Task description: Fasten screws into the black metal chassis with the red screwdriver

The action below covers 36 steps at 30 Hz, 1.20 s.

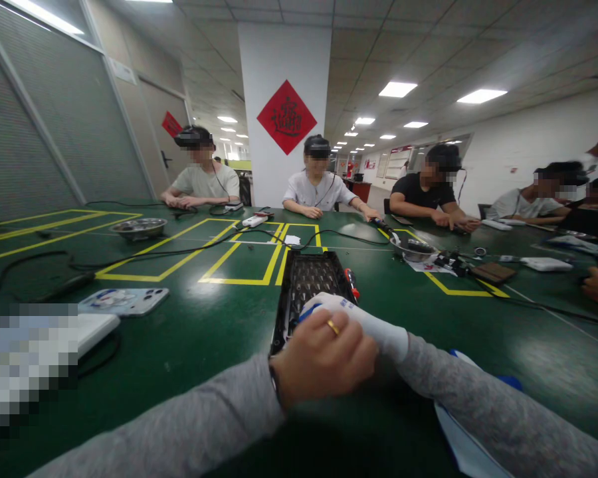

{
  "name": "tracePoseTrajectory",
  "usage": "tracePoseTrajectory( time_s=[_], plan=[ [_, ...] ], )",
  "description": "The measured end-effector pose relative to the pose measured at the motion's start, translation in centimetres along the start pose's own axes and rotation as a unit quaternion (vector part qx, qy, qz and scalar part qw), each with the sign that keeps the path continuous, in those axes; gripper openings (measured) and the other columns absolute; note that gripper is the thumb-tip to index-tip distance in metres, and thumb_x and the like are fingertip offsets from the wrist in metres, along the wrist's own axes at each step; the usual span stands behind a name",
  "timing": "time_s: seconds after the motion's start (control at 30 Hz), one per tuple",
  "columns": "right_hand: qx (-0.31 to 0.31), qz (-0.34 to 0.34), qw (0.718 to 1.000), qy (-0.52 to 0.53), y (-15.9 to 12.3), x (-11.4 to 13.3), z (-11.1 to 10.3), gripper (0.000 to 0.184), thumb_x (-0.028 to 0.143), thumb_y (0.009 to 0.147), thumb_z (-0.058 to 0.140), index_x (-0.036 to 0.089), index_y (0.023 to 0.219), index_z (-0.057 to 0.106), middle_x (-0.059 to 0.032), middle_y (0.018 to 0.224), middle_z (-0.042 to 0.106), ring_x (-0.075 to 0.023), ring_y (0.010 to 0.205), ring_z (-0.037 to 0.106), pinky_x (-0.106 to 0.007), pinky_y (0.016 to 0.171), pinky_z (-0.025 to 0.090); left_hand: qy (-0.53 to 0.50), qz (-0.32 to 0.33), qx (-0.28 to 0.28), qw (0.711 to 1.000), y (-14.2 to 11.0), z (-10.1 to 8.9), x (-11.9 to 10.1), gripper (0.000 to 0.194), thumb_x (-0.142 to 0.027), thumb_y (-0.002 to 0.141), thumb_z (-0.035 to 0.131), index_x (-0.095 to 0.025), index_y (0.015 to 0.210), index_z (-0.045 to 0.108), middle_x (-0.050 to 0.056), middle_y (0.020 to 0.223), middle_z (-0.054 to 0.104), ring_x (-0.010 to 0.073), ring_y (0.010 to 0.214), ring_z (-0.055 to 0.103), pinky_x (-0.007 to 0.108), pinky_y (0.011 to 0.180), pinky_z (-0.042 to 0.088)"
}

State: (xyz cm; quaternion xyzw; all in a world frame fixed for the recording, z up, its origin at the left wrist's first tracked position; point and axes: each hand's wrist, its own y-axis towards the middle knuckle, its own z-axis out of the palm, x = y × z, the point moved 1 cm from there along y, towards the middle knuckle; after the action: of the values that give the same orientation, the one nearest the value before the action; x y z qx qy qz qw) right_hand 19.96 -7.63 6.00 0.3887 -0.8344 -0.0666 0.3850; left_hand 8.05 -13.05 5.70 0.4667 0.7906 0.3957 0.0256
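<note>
My left hand [326,355], bare with a gold ring, is closed and crosses in front of my right hand [346,315]. Its curled fingers lie against the white glove [386,335] worn on my right hand; what is inside them is hidden. A blue patch shows at the gloved fingertips, and most of those fingers are covered by my left hand. Just beyond both hands lies an open black case [313,275] with rows of small metal bits. A red-and-black handled tool [351,284] sits along its right side. Another white-and-blue glove [466,431] lies partly under my right forearm.
A phone [124,301] and a white box [97,330] lie left on the green table [204,332]. Metal bowls [138,228] [413,248], black cables and yellow tape outlines are farther off. Several people with headsets sit around; a brown wallet-like item [492,273] lies right.
</note>
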Motion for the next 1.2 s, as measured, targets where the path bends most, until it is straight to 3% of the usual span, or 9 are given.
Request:
tracePoseTrajectory(
  time_s=[0.07,0.17,0.37,0.53,0.73,0.93,1.2],
  plan=[
    [0.018,-0.015,1.0,0.001,0.1,0.0,0.0,0.026,0.033,0.08,0.058,0.018,0.06,0.066,-0.0009,0.067,0.065,-0.0106,0.072,0.062,-0.016,0.077,0.049,0.02,-0.038,0.075,0.996,0.0,0.3,-3.5,0.013,-0.016,0.084,0.044,-0.017,0.074,0.051,0.004,0.065,0.052,0.0171,0.06,0.048,0.032,0.055,0.03],
    [0.049,-0.013,0.998,0.029,0.3,-0.4,0.1,0.015,0.028,0.076,0.063,0.014,0.076,0.069,-0.0025,0.09,0.067,-0.0113,0.083,0.062,-0.02,0.08,0.049,0.031,-0.078,0.139,0.987,-0.2,1.7,-5.7,0.007,-0.013,0.082,0.046,-0.014,0.079,0.052,0.007,0.069,0.056,0.0191,0.06,0.052,0.032,0.053,0.034],
    [0.078,-0.02,0.995,0.053,0.2,-1.1,0.4,0.009,0.024,0.075,0.065,0.016,0.077,0.069,-0.0041,0.093,0.066,-0.016,0.091,0.06,-0.028,0.083,0.047,0.063,-0.102,0.179,0.977,0.5,3.2,-5.9,0.011,-0.016,0.083,0.047,-0.01,0.085,0.056,0.011,0.064,0.059,0.0208,0.054,0.056,0.031,0.048,0.038],
    [0.08,-0.003,0.993,0.085,0.2,-0.9,0.3,0.01,0.024,0.076,0.064,0.015,0.078,0.068,-0.0045,0.093,0.066,-0.0161,0.091,0.06,-0.029,0.083,0.048,0.061,-0.116,0.209,0.969,1.3,2.8,-6.4,0.012,-0.016,0.081,0.051,-0.008,0.085,0.059,0.014,0.065,0.061,0.0236,0.056,0.059,0.032,0.047,0.039],
    [0.084,0.035,0.99,0.107,0.3,-0.9,0.2,0.012,0.027,0.075,0.065,0.015,0.077,0.067,-0.0042,0.095,0.065,-0.017,0.092,0.061,-0.03,0.083,0.048,0.026,-0.075,0.229,0.97,1.7,2.3,-5.7,0.008,-0.012,0.08,0.052,-0.009,0.078,0.059,0.012,0.063,0.061,0.0224,0.054,0.059,0.033,0.049,0.04],
    [0.084,0.035,0.99,0.111,0.3,-0.9,0.2,0.01,0.026,0.075,0.065,0.016,0.076,0.066,-0.004,0.094,0.066,-0.0169,0.092,0.06,-0.03,0.084,0.047,-0.038,-0.097,0.224,0.969,1.7,2.7,-5.2,0.005,-0.013,0.08,0.053,-0.012,0.078,0.057,0.011,0.064,0.062,0.0223,0.056,0.06,0.033,0.05,0.039],
    [0.077,0.033,0.992,0.09,0.3,-0.7,0.1,0.01,0.025,0.074,0.065,0.015,0.075,0.067,-0.005,0.094,0.066,-0.0176,0.093,0.06,-0.03,0.084,0.047,0.0,-0.067,0.207,0.976,1.1,3.1,-5.3,0.005,-0.012,0.082,0.05,-0.01,0.08,0.055,0.01,0.064,0.06,0.0202,0.054,0.057,0.032,0.05,0.038]
  ],
)
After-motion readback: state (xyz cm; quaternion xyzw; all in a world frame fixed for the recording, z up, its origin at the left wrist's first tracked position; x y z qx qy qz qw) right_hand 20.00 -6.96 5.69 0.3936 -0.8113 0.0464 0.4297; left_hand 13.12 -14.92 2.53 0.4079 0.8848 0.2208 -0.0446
